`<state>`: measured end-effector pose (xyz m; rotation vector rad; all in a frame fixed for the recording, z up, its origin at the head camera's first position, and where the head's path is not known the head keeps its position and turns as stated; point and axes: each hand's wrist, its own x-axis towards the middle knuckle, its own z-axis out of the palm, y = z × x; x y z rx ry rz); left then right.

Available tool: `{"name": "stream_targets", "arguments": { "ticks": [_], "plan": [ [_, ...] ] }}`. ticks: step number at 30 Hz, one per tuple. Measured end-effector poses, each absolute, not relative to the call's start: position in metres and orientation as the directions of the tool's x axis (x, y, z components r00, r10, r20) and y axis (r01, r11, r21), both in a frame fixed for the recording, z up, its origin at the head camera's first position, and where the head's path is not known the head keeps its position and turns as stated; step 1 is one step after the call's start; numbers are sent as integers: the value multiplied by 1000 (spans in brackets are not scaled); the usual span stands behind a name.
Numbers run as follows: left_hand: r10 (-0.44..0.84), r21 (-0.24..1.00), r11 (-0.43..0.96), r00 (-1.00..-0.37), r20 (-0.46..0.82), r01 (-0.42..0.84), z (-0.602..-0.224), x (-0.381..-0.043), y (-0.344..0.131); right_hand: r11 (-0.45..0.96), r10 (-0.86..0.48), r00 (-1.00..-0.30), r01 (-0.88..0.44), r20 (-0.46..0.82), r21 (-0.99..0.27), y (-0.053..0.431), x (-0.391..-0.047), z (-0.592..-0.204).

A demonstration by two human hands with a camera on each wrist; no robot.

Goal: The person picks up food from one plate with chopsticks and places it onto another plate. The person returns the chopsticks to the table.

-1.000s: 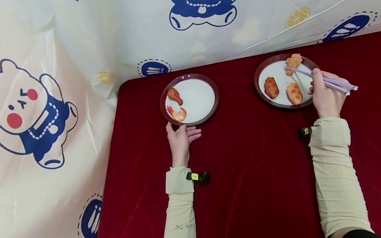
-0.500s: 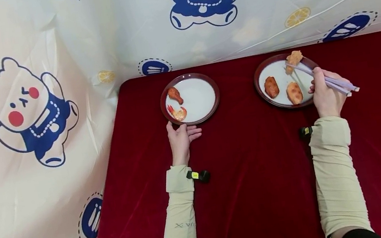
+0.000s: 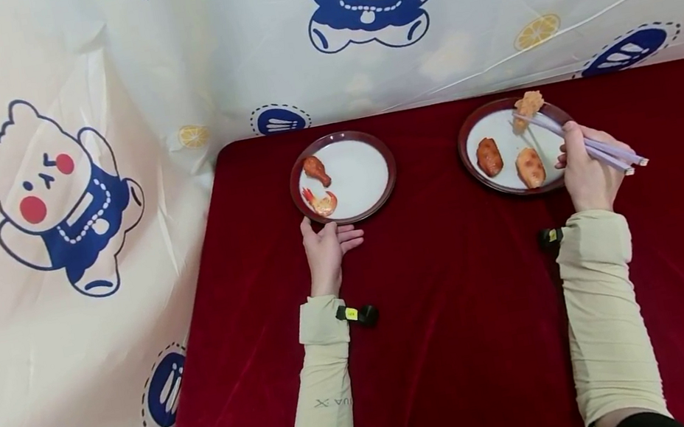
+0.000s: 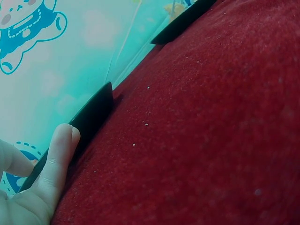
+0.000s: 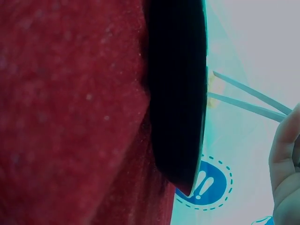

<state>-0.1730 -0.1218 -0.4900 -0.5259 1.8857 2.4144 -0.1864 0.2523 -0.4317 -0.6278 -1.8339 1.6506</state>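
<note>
My right hand (image 3: pixel 592 170) holds a pair of lilac chopsticks (image 3: pixel 603 146). Their tips are at a lumpy golden piece of fried chicken (image 3: pixel 528 104) near the far rim of the right plate (image 3: pixel 476 176). Two browned wing pieces, a darker one (image 3: pixel 489 157) and a paler one (image 3: pixel 530 168), lie on this plate. My left hand (image 3: pixel 324 253) is at the near rim of the left plate (image 3: pixel 391 174), pinching its edge between thumb and finger, other fingers outstretched. A drumstick (image 3: pixel 317 171) and a shrimp (image 3: pixel 320 202) lie there. The right wrist view shows the chopstick tips spread apart (image 5: pixel 248 110).
Both plates stand near the far edge of a table with a dark red velvet cloth (image 3: pixel 459 314). A white printed curtain (image 3: pixel 246 34) hangs behind the table and along its left side. Red cloth lies between the plates.
Early on, the chopsticks and the fried chicken rise slightly; after that they barely change. My left hand stays at its plate. The whole view shifts a little.
</note>
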Motion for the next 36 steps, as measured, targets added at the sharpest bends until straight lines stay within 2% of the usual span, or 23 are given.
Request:
{"name": "stream_targets", "arguments": {
  "ticks": [6,12,22,24,29,32,36],
  "plan": [
    [-185,939,-258,-942,-280,-228,-489,-173,-122,-13,688,-721,-126,82,-992,253,-188,-431],
    [-169,936,-262,-944,-285,-236,-490,-174,-122,-53,692,-715,-189,100,-980,249,-186,-426],
    [-178,943,-252,-947,-266,-217,-490,-174,-123,-38,631,-769,-162,102,-986,224,-190,-425],
    [-178,943,-253,-948,-263,-214,-490,-173,-123,-69,605,-792,-162,88,-984,216,-191,-424],
    [-179,943,-252,-947,-266,-217,-490,-173,-123,11,519,-843,-161,143,-987,195,-189,-422],
    [-180,944,-247,-947,-267,-219,-490,-173,-123,138,476,-852,-173,219,-975,182,-185,-417],
    [-175,944,-244,-947,-270,-224,-490,-173,-124,207,416,-865,-211,281,-955,165,-176,-405]
  ]
}}
